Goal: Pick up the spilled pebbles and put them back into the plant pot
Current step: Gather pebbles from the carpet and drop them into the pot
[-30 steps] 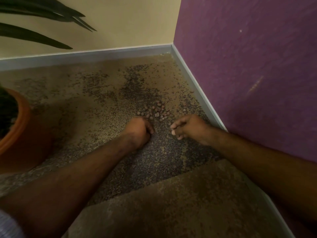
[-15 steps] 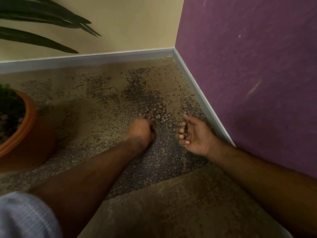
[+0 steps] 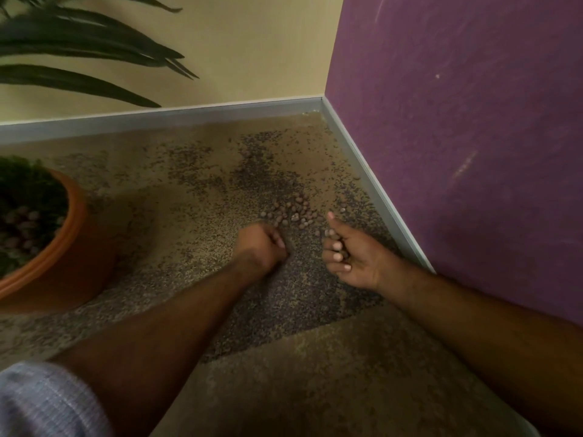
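Near the corner of the carpet [image 3: 362,373], small round brown pebbles [image 3: 291,211] lie in a loose cluster just beyond both hands. At far left the orange pot [image 3: 74,234] holds a plant [image 3: 28,184] and more pebbles. The left hand [image 3: 260,246] is fisted knuckles-up, contents hidden; the right hand [image 3: 351,250] lies palm-up, fingers curled around a few pebbles.

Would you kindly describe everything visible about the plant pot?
The plant pot is a round terracotta-orange pot, likely clay or plastic, with a ridged rim. It stands upright on the speckled carpet at the frame's left edge, partly cut off. Inside lie pinkish-brown pebbles and dark green foliage; long leaves arch above. Neither hand touches it.
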### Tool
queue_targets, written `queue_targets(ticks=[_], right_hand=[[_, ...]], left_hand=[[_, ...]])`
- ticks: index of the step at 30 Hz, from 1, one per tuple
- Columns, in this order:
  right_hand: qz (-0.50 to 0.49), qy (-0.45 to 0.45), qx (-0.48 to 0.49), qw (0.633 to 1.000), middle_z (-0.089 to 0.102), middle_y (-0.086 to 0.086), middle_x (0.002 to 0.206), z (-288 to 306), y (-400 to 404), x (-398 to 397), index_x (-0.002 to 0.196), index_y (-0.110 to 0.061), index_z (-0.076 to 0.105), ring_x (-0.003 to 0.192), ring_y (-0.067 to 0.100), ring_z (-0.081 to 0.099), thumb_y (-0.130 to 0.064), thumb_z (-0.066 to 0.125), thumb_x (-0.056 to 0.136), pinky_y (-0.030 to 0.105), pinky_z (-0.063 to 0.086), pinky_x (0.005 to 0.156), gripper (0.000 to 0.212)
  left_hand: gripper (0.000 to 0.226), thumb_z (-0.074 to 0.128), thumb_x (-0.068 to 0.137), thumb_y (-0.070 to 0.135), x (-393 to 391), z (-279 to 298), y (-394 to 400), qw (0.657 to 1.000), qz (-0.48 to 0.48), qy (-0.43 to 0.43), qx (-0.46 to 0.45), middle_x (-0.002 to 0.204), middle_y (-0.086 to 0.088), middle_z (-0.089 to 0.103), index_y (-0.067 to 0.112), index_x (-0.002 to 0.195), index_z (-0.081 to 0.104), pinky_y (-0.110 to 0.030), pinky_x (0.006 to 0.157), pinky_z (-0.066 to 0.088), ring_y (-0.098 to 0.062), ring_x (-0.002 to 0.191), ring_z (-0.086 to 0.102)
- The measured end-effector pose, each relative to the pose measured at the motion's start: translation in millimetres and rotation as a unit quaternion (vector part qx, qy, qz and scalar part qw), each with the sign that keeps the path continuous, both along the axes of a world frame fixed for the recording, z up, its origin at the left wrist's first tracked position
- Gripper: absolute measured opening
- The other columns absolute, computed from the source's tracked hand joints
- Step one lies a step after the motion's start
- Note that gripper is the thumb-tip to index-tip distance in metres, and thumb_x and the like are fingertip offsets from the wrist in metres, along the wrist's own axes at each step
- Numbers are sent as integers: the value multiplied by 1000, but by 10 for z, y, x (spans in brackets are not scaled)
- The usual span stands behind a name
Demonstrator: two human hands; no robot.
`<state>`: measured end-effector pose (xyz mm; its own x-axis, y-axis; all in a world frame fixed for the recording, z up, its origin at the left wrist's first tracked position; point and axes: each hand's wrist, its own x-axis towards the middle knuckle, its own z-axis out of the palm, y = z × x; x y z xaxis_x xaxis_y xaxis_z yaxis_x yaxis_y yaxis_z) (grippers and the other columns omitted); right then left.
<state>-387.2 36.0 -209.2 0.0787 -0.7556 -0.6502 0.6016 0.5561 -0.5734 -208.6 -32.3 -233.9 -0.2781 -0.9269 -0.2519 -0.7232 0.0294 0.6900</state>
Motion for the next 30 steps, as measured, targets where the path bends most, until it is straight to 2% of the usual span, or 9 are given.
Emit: queue_targets(ticks=[2,5,7,10,12,16,20,23,30], right_hand=[[4,-1,-7,1000,36,-4,47,63,13,44,74,-19,44,36,8,35,-44,61,85,15,19,28,32],[7,-1,-12,1000,38,-4,48,99,7,50,78,-16,48,36,8,35,-36,51,95,15,20,29,27],[7,-9,-11,1000,40,-3,49,148,11,102,82,-14,52,36,9,36,-28,48,98,16,19,29,22],[11,-20,-16,1000,44,-1,54,259,-7,231,82,-11,55,38,10,39,-21,46,95,17,19,30,19],[19,-28,-20,999,48,2,59,353,-28,352,80,-11,55,41,11,41,-21,45,94,17,21,31,20],[40,13,5,999,54,6,66,569,-66,623,74,-12,57,49,14,45,-27,45,97,20,23,33,29],[80,92,28,992,54,5,68,806,-48,878,78,-13,57,56,15,45,-25,42,99,20,27,37,28],[83,104,23,991,53,5,67,987,-59,1035,76,-13,56,57,15,44,-24,39,100,18,29,35,31],[85,153,1,985,49,5,66,1363,-113,1239,73,-13,53,54,15,42,-23,37,101,17,30,33,34]], left_hand=[[19,76,73,6,102,35,-1,986,85,112,85,61,4,65,19,63,66,-17,52,45,-8,54,57],[16,64,83,1,202,72,-15,909,180,298,227,51,-1,59,12,72,64,-17,42,43,-9,42,50],[19,51,87,0,321,126,6,831,191,417,315,53,0,52,12,75,56,-13,36,36,-6,40,45],[15,40,74,2,495,193,90,667,192,593,409,64,-4,44,9,66,51,-14,38,28,-7,46,39],[12,39,64,10,551,229,164,606,201,648,415,64,-4,44,7,59,50,-17,40,20,-9,45,32],[6,43,64,19,554,336,253,561,178,707,393,63,1,39,13,62,42,-17,42,12,-10,37,26],[20,42,84,28,586,548,296,510,148,761,374,59,3,37,17,68,47,-19,38,12,-10,33,27],[26,51,83,35,661,704,301,479,131,790,359,57,5,35,20,62,45,-21,35,12,-9,30,26],[44,48,91,25,846,1158,331,528,194,737,375,42,4,26,19,52,31,-17,30,9,-8,24,21]])
